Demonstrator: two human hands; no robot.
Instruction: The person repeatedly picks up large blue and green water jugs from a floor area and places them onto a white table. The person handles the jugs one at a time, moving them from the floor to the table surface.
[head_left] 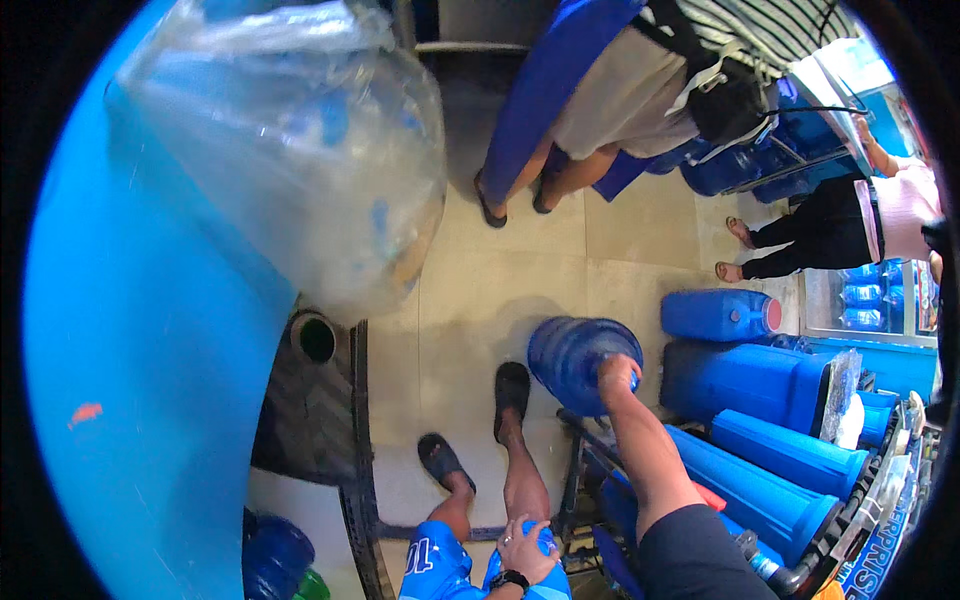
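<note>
A large translucent blue water jug [562,358] stands on the tiled floor just ahead of my right foot. My right hand [620,372] is closed at the top of the jug, around its neck; the fingers partly hide the mouth. Lower down, my left hand [526,553] lies with fingers spread on my knee, over blue patterned shorts [435,560], and holds nothing. A dark watch circles that wrist. Both my feet, in dark slippers [511,390], are on the floor.
Blue filter housings [765,500] and a blue jerrycan [715,315] line the right side. A big clear plastic bag [330,170] hangs at upper left by a blue panel [130,350]. Two other people stand ahead, one in grey shorts [625,95], one in black trousers [810,232].
</note>
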